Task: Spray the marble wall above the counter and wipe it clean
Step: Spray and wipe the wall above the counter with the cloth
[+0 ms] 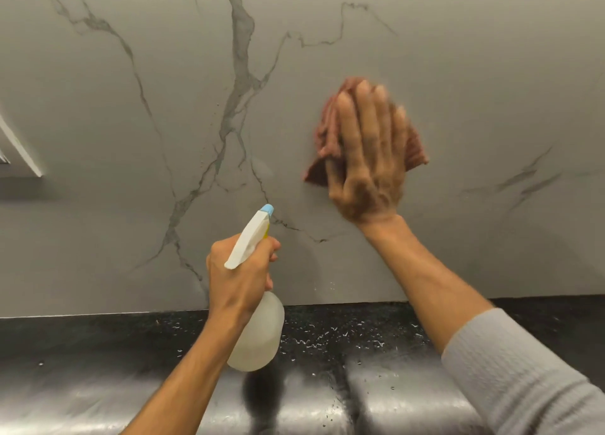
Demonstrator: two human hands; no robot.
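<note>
Left hand (240, 279) was closed around neck of spray bottle (257, 331), held over black counter (98, 343), nozzle aimed at marble wall (163, 74). Right hand (370, 159), flat and open, pressed pink cloth (327, 130) against wall, gray sleeve (523, 375) pushed up.

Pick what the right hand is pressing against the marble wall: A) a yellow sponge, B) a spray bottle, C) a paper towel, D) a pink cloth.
D: the right hand lies flat over a pink cloth on the wall, while the left hand grips the spray bottle above the counter.
</note>
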